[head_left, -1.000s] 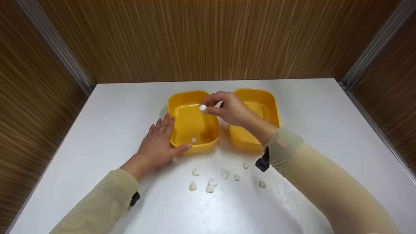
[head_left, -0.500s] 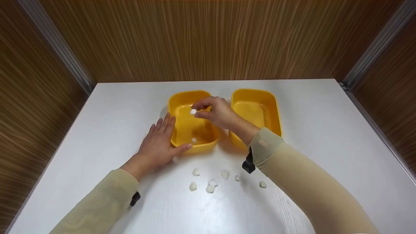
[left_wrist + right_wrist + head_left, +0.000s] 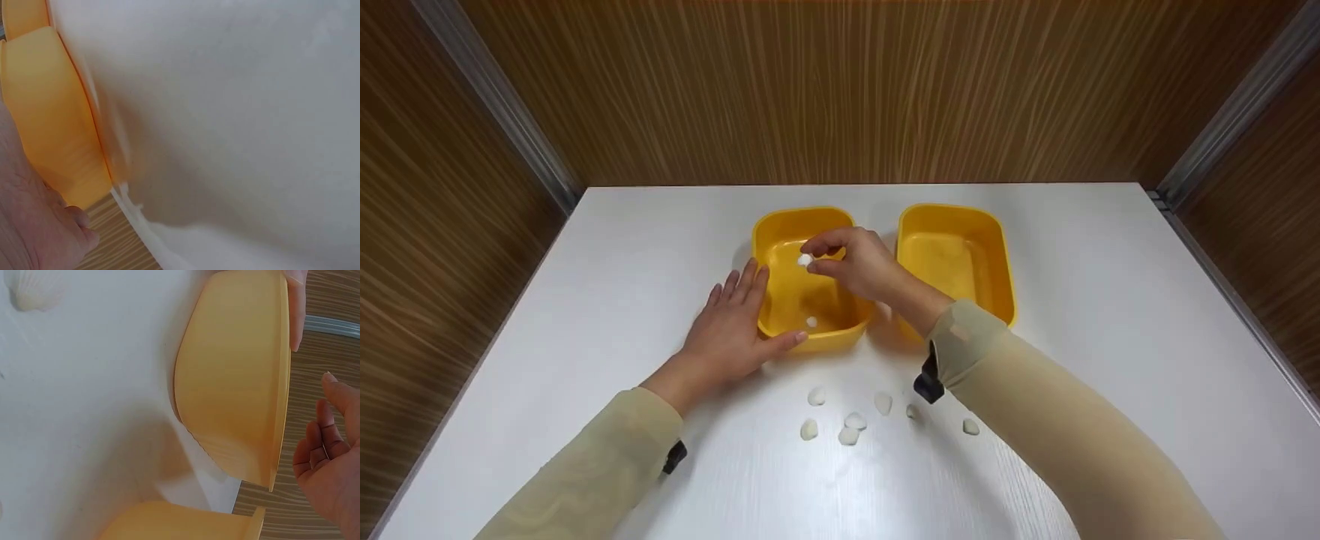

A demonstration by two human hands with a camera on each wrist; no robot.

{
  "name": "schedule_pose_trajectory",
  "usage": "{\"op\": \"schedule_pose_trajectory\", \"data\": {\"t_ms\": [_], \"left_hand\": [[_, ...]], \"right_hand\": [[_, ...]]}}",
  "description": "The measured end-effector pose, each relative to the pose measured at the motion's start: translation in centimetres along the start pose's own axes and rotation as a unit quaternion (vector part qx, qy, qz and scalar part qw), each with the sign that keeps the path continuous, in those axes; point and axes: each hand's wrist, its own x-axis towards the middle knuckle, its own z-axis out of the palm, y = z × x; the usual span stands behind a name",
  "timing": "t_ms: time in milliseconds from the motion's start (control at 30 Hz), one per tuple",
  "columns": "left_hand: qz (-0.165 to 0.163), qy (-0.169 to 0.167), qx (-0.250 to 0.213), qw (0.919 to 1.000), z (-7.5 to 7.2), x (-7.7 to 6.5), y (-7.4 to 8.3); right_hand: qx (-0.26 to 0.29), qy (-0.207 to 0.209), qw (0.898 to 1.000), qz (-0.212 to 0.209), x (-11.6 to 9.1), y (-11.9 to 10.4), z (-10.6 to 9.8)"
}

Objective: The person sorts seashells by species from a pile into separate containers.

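In the head view my right hand [image 3: 859, 262] pinches a small white seashell [image 3: 805, 260] between thumb and fingertips, above the left yellow bin [image 3: 829, 343]. My left hand [image 3: 727, 330] lies with straight fingers along that bin's left wall, its thumb on the front rim. One small white shell [image 3: 811, 322] lies inside the bin near the front. In the right wrist view my right hand [image 3: 332, 455] is beside the bin's rim, fingers curled; the held shell is hidden there. The left wrist view catches part of my left hand [image 3: 36, 219] against the bin's yellow wall [image 3: 56, 112].
A second yellow bin [image 3: 1009, 277] stands to the right, partly covered by my right forearm. Several pale shells [image 3: 883, 403] lie scattered on the white table [image 3: 1072, 247] in front of the bins. A ribbed scallop shell [image 3: 39, 289] shows close up. Wood-grain panels [image 3: 840, 90] enclose the table.
My right hand has moved left and slightly lower over the left bin with the seashell, then nearly stopped. Its forearm now covers one table shell seen earlier. My left hand has stayed put.
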Motion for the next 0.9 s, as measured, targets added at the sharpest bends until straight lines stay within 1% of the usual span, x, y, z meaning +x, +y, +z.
{"op": "schedule_pose_trajectory", "data": {"t_ms": [200, 300, 433, 567, 733, 900], "left_hand": [[0.002, -0.001, 0.002, 1.0000, 0.2, 0.1, 0.1], [0.001, 0.000, 0.004, 1.0000, 0.2, 0.0, 0.0], [-0.002, 0.000, 0.006, 1.0000, 0.2, -0.2, -0.2], [-0.001, 0.005, 0.008, 1.0000, 0.3, -0.2, -0.5], [-0.001, 0.008, 0.003, 1.0000, 0.3, -0.2, -0.7], [-0.002, 0.009, 0.000, 1.0000, 0.4, -0.3, -0.9]], "right_hand": [[0.001, 0.002, 1.000, 0.026, -0.3, -0.1, -0.6], [0.002, 0.000, 1.000, 0.026, -0.7, -0.4, -1.3], [-0.003, -0.004, 1.000, -0.003, -1.8, -1.0, -2.6], [-0.015, -0.008, 0.999, -0.049, -3.7, -1.5, -4.2], [-0.032, -0.015, 0.995, -0.097, -6.8, -1.5, -6.2], [-0.032, -0.019, 0.989, -0.142, -10.2, -0.7, -7.5]]}}
